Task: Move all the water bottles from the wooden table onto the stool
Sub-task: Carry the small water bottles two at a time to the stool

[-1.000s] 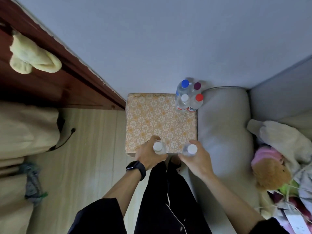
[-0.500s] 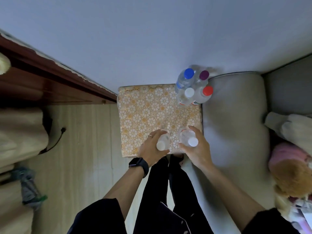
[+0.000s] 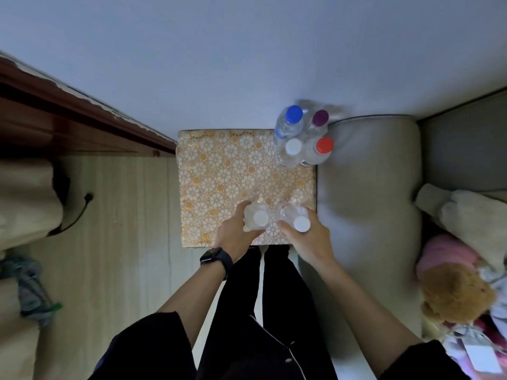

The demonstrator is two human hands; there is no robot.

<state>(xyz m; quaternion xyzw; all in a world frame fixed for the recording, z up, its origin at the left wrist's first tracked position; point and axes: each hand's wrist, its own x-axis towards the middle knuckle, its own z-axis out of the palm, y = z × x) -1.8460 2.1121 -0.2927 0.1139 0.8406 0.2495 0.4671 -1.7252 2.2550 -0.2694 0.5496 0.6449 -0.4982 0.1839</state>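
The stool (image 3: 219, 171) has a square top with an orange and white flower pattern. At its far right corner stand several clear water bottles (image 3: 301, 138) with blue, purple, white and red caps. My left hand (image 3: 236, 234) grips a clear bottle with a white cap (image 3: 258, 216) over the stool's near edge. My right hand (image 3: 307, 238) grips a second white-capped bottle (image 3: 296, 218) right beside it. Whether either bottle's base touches the stool top is hidden by the hands.
A grey sofa arm (image 3: 365, 187) touches the stool's right side. A dark wooden table edge (image 3: 82, 105) runs along the left. Soft toys (image 3: 455, 292) lie at the right. A cable (image 3: 79, 212) and cloth bundles sit on the wood floor at left.
Both hands have carried their bottles forward from the stool's near edge to above its top. The view has tilted, so the stool and bottle group appear nearer.
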